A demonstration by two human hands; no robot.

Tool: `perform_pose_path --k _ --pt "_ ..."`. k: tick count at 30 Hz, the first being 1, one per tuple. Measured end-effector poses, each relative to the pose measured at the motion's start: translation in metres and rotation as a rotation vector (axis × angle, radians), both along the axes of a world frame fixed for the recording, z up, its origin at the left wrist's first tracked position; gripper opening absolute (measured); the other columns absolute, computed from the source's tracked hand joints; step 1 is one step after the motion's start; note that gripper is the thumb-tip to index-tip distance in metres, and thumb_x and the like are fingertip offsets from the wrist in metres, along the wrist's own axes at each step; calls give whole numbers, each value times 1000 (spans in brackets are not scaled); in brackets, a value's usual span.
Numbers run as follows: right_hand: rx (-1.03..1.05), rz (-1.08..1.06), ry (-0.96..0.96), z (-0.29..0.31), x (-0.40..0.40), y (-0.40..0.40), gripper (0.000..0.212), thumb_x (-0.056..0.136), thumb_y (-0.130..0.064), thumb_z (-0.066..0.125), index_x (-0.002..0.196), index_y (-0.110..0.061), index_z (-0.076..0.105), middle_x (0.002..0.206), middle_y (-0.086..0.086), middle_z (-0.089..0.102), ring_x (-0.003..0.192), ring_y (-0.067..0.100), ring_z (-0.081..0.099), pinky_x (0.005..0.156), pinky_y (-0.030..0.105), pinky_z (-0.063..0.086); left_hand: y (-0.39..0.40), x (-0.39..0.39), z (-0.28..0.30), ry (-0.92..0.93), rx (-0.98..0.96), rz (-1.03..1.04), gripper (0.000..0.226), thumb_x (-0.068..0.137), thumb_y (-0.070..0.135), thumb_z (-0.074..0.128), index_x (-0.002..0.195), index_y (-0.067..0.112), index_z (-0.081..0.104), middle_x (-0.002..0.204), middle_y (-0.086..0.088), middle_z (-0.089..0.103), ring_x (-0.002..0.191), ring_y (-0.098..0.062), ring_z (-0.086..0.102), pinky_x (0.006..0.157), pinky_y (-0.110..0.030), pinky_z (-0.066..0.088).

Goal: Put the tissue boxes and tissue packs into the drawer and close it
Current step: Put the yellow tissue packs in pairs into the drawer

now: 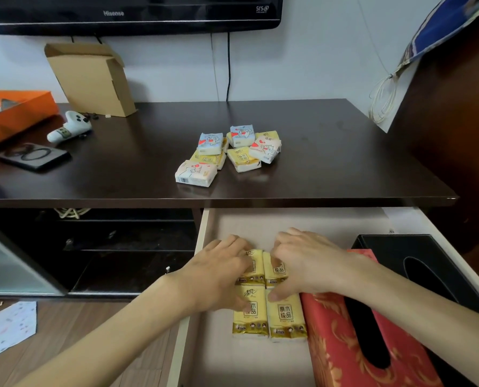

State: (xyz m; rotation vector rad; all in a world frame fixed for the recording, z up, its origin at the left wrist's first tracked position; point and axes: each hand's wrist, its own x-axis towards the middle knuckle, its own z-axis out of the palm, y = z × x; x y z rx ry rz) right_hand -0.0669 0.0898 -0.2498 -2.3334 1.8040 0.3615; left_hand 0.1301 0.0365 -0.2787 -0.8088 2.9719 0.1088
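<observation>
Four yellow tissue packs (269, 294) lie in a two-by-two block on the floor of the open drawer (205, 275), their long axes running near to far, set just left of a red tissue box (341, 356) that lies beside a black tissue box (428, 261) at the drawer's right wall. The far pair sits under both hands: the left hand (218, 272) is laid over the far-left pack, fingers curled across its far edge, and the right hand (302, 263) covers the far-right pack, thumb pressed near the seam where it meets the near one. Each grip is flat and loosely closed, pressing and squaring more than clasping; whether either truly has hold of a pack cannot be told.

The work left lies up and away: a loose cluster of small tissue packs (230, 152) waits on the dark surface (344, 163) above the drawer, straight beyond the hands and a little nearer the right one. Both forearms reach in from the near side, wrists low and palms down, so the next reach looks to call for lifting clear of the surface's front edge first. The drawer stands fully pulled out, not yet closed.
</observation>
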Motion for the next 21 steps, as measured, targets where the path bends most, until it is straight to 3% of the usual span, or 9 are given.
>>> perform_pose_path --k 3,6,9,12,14,17,21 --pt "-88 -163 -297 24 -10 -10 59 68 -84 53 93 -35 72 97 -15 63 96 10 59 81 40 52 -6 5 20 147 86 100 47 81 67 59 114 33 59 120 16 48 116 -6 44 80 -27 40" --pt "-328 -265 -567 47 -26 -40 36 75 -70 60 81 -37 72 84 -21 71 83 2 66 77 38 55 -32 15 50 365 41 209 32 84 63 54 102 37 61 107 20 54 105 -3 52 79 -33 48" --pt "-517 -295 -601 65 -36 -91 19 89 -48 70 102 -34 71 107 -17 68 103 11 62 76 37 50 -71 18 71 570 -89 406 20 88 49 59 99 34 65 108 17 57 102 -6 53 77 -34 51" --pt "-510 -356 -482 64 -41 -142 55 90 -46 72 138 -23 59 137 1 57 124 22 51 88 42 51 -107 15 74 465 -200 628 40 90 54 57 114 23 64 121 3 53 111 -18 49 80 -36 50" --pt "-455 -393 -434 58 -44 -166 63 88 -50 72 141 -22 54 139 4 55 125 25 50 90 45 51 -120 14 70 362 -144 715 49 87 62 55 117 23 59 123 0 52 111 -20 49 78 -36 49" --pt "-391 -438 -407 51 -51 -183 71 87 -57 70 146 -24 48 142 4 54 127 27 50 88 42 49 -130 17 64 387 -97 731 47 86 65 53 113 27 56 120 4 51 105 -17 53 69 -32 42" --pt "-506 -433 -425 53 -62 -176 74 83 -62 72 145 -28 49 138 -1 56 122 19 53 80 38 47 -139 26 68 354 -70 713 45 84 60 56 115 27 58 124 4 53 109 -16 51 71 -31 42"
